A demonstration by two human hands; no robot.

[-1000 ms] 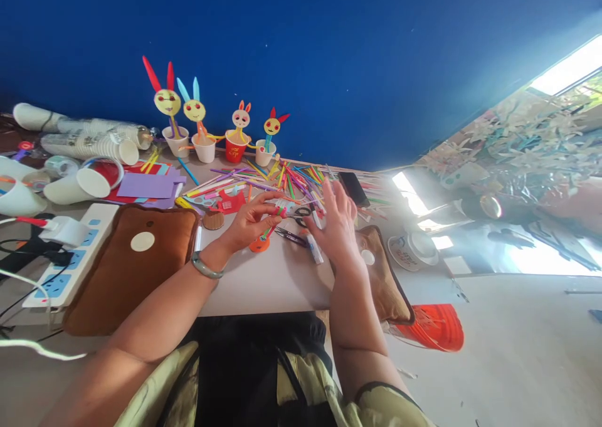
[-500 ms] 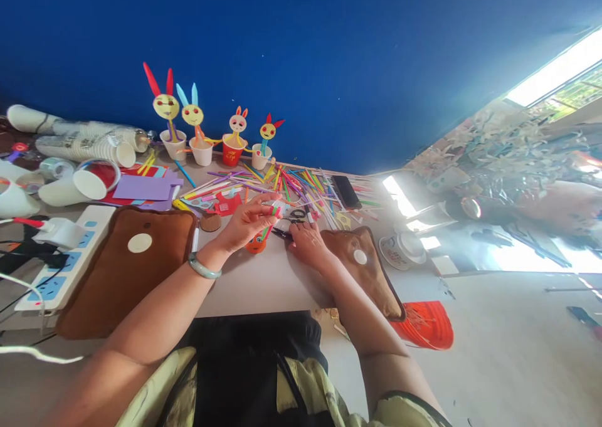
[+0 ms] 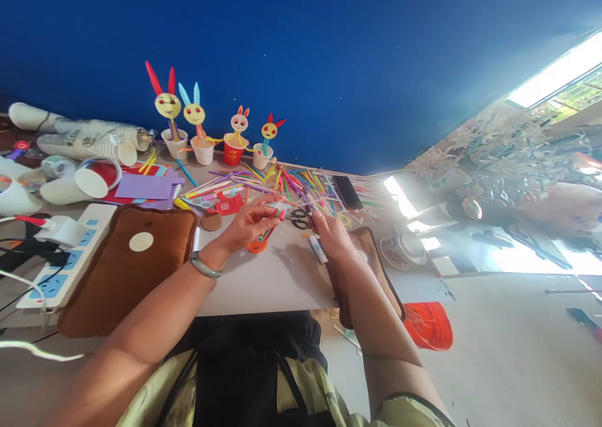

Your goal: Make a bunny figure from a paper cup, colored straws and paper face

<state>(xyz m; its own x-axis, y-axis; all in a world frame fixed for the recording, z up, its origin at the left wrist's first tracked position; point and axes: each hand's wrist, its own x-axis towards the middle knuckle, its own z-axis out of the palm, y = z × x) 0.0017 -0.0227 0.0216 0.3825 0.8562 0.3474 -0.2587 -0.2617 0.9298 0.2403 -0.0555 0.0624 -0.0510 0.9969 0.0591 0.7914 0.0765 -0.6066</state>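
My left hand (image 3: 254, 221) pinches a small striped pink-and-green craft piece (image 3: 278, 213) between thumb and fingers. Just below it on the table lies an orange figure (image 3: 257, 245) with a drawn face, partly covered by the hand. My right hand (image 3: 332, 231) is closed, its fingertips on a pair of black-handled scissors (image 3: 300, 219). The scissors' loops point toward my left hand, and their blades are hard to make out. A small white block (image 3: 317, 249) sits beside my right wrist.
Colourful sticks (image 3: 291, 185) spread behind my hands, near a black phone (image 3: 347, 192). Several rabbit-faced figures in cups (image 3: 202, 151) stand along the blue wall. Brown cushions (image 3: 126, 276) flank the work area. A power strip (image 3: 70, 258) lies left, a tape roll (image 3: 399, 251) right.
My right hand has risen off the table and shifted right, its fingers now closed at the scissors, whose loops have turned. The white block has come into view. My left hand stays almost still.
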